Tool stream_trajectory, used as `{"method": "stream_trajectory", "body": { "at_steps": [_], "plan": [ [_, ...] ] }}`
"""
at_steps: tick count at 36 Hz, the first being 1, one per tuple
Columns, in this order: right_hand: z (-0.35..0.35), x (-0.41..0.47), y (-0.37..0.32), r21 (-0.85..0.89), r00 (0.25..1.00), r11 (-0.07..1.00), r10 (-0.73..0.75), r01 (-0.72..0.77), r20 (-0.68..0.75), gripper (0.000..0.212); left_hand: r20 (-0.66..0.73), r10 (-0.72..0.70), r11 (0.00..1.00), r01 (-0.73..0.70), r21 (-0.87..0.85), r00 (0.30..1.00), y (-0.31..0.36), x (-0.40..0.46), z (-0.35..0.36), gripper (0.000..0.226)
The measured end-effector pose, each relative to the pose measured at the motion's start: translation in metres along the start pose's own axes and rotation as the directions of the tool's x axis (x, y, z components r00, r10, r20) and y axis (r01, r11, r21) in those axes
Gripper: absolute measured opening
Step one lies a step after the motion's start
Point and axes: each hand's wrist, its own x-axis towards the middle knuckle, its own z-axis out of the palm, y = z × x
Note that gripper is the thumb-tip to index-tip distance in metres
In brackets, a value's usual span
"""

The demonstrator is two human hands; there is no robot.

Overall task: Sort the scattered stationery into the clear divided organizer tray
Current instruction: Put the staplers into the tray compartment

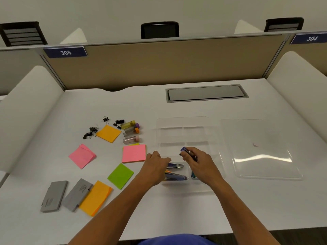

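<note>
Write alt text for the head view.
Two hands work over a clear organizer tray: the right hand holds a purple stapler, the left hand reaches into a near compartment holding staplers. Sticky notes and binder clips lie left.

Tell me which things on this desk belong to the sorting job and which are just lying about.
Job:
organizer tray
staplers already in it
purple item gripped by right hand
left hand
binder clips
capped tubes
sticky notes
grey cases

Lying about:
clear lid
desk cable hatch

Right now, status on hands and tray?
Left hand on staplers in near compartment of clear divided organizer tray. Right hand pinching small purple stapler above tray. Nothing blocking.
</note>
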Motion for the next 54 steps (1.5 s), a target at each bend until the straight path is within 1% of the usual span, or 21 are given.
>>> {"method": "stream_trajectory", "body": {
  "at_steps": [3,5,7,11,13,15,18,21,24,27,32,35,38,42,44,49,54],
  "plan": [
    [0.002,0.0,0.0,-0.018,1.0,1.0,-0.014,0.014,0.005,0.049,-0.016,-0.019,0.998,0.018,-0.06,1.0,-0.001,0.0,0.004,0.05],
    [0.003,0.001,0.0,-0.06,1.0,0.998,-0.023,0.023,-0.005,0.048,-0.065,-0.016,0.995,0.009,-0.099,0.998,-0.002,0.001,0.006,0.057],
    [0.004,0.002,0.001,-0.093,0.999,0.995,-0.033,0.032,-0.009,0.048,-0.124,0.017,0.995,-0.028,-0.091,0.992,-0.003,0.002,0.009,0.06],
    [0.003,0.002,0.004,-0.138,0.998,0.989,-0.054,0.056,0.02,0.049,-0.215,0.016,0.994,-0.039,-0.104,0.977,-0.008,0.002,0.01,0.054],
    [0.003,0.003,0.004,-0.152,0.998,0.986,-0.061,0.065,0.031,0.048,-0.269,-0.022,0.983,-0.028,-0.183,0.963,-0.01,0.001,0.009,0.047],
    [0.004,0.003,0.003,-0.172,0.996,0.981,-0.084,0.089,0.04,0.046,-0.316,-0.104,0.939,-0.012,-0.345,0.943,-0.012,-0.001,0.007,0.038],
    [0.009,0.007,0.001,-0.211,0.989,0.968,-0.121,0.137,0.085,0.044,-0.332,-0.236,0.824,0.007,-0.566,0.913,-0.013,-0.006,0.002,0.032],
    [0.017,0.012,-0.002,-0.337,0.972,0.918,-0.155,0.208,0.178,0.043,-0.306,-0.332,0.726,0.034,-0.687,0.892,-0.013,-0.009,-0.004,0.029],
    [0.025,0.018,-0.008,-0.435,0.952,0.861,-0.163,0.265,0.258,0.043,-0.282,-0.373,0.666,0.043,-0.745,0.884,-0.015,-0.012,-0.005,0.027],
    [0.033,0.022,-0.01,-0.51,0.938,0.803,-0.165,0.307,0.305,0.045,-0.265,-0.4,0.635,0.057,-0.77,0.877,-0.018,-0.016,-0.003,0.025],
    [0.048,0.025,-0.008,-0.576,0.937,0.754,-0.152,0.316,0.315,0.043,-0.265,-0.43,0.624,0.072,-0.778,0.863,-0.022,-0.023,-0.001,0.024],
    [0.056,0.027,-0.007,-0.591,0.948,0.753,-0.135,0.288,0.289,0.04,-0.267,-0.426,0.66,0.095,-0.745,0.865,-0.023,-0.027,0.002,0.026],
    [0.063,0.028,-0.004,-0.584,0.957,0.766,-0.138,0.267,0.256,0.044,-0.287,-0.412,0.699,0.098,-0.708,0.865,-0.024,-0.031,0.003,0.027],
    [0.069,0.026,-0.001,-0.555,0.963,0.793,-0.148,0.253,0.227,0.059,-0.292,-0.425,0.698,0.105,-0.708,0.857,-0.027,-0.035,0.004,0.026],
    [0.069,0.026,0.001,-0.553,0.965,0.798,-0.135,0.241,0.226,0.062,-0.291,-0.436,0.688,0.107,-0.718,0.852,-0.028,-0.036,0.005,0.026],
    [0.071,0.029,0.004,-0.574,0.964,0.78,-0.141,0.249,0.226,0.053,-0.287,-0.457,0.678,0.12,-0.726,0.842,-0.032,-0.04,0.006,0.024],
    [0.07,0.029,0.007,-0.588,0.969,0.776,-0.121,0.227,0.214,0.05,-0.277,-0.484,0.653,0.132,-0.746,0.83,-0.037,-0.044,0.007,0.023]
  ]
}}
